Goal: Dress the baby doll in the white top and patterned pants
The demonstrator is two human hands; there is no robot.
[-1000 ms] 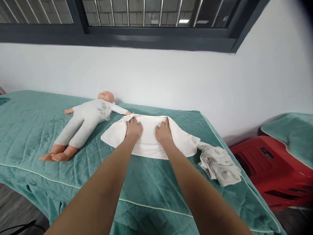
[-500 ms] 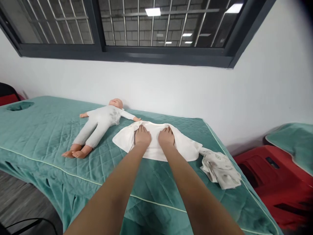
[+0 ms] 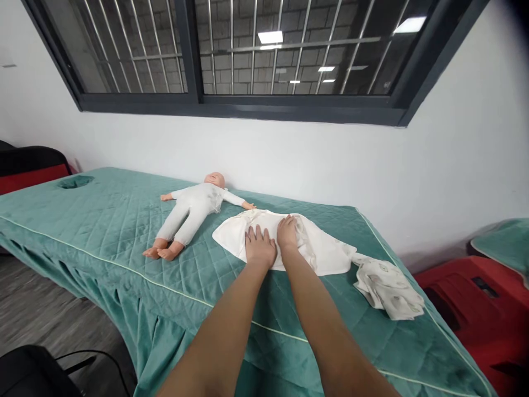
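Note:
A white baby cloth lies spread on the green quilted bed cover, tapering at its left end. My left hand rests flat on its middle, fingers spread. Close beside it, my right hand has its fingers curled on the cloth near the upper edge, where the fabric bunches; its thumb is hidden. A crumpled printed cloth touches the right end of the white one. To the left, a baby doll in a white suit lies on its back, one hand near the cloth's top edge.
The bed has a face hole at its left end and stands against a white wall below a barred window. Red chairs stand at the right. A black bag and cable are at the lower left.
My left hand has come out from the cloth's fold and now lies flat on top, lower down. My right hand stays near the upper edge. The view has shifted left.

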